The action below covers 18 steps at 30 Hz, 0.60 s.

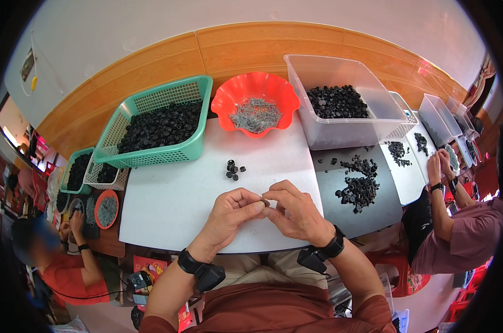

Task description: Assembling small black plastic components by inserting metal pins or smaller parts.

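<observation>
Over the front of the white tabletop (pixel 168 194), my left hand (pixel 234 213) and my right hand (pixel 293 208) meet fingertip to fingertip. Between them is a small dark piece (pixel 266 203), mostly covered by the fingers, so its exact kind does not show. Both thumbs and forefingers are closed in a pinch on it. Just beyond my hands lies a little group of small round black parts (pixel 233 170). Farther back, a red scalloped bowl (pixel 221 100) holds many thin grey metal pins (pixel 256 115).
A green basket (pixel 176 151) of black parts stands back left, a clear plastic bin (pixel 340 130) of them back right. Loose black parts (pixel 359 188) lie on a dark grey board (pixel 393 208). Co-workers sit left (pixel 79 277) and right (pixel 457 233). A wood-panelled wall (pixel 251 47) runs behind.
</observation>
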Available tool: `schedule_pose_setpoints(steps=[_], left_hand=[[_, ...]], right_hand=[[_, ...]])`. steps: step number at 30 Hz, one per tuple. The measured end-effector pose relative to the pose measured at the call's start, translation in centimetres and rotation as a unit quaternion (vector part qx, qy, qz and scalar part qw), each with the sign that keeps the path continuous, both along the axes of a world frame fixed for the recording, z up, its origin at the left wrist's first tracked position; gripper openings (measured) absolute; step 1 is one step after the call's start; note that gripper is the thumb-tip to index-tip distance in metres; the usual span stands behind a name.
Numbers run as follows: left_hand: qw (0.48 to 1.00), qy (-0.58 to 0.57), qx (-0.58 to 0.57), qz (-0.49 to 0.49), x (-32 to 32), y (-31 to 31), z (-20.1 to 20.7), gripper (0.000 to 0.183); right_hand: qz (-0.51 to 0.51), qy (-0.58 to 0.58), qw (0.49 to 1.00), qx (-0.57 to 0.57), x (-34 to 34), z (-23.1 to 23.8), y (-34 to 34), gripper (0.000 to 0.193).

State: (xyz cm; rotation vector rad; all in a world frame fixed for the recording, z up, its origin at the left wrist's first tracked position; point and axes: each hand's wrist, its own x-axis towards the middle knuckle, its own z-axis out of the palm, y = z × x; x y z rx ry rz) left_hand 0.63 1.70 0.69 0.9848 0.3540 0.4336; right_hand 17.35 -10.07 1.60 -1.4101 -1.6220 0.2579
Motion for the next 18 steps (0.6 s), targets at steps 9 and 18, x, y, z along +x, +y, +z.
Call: schedule_pose_setpoints(steps=[9,18], left_hand=[[0.998,-0.009,-0.051,-0.017,-0.06,-0.06,0.08,0.014],[0.993,-0.025,-0.114,-0.016,0.03,-0.28,0.39,0.014]], right_hand=[[0.003,-0.020,1.000,0.009,-0.09,0.06,0.01,0.032],[0.014,0.006,1.000,-0.002,0.24,0.04,0.00,0.032]])
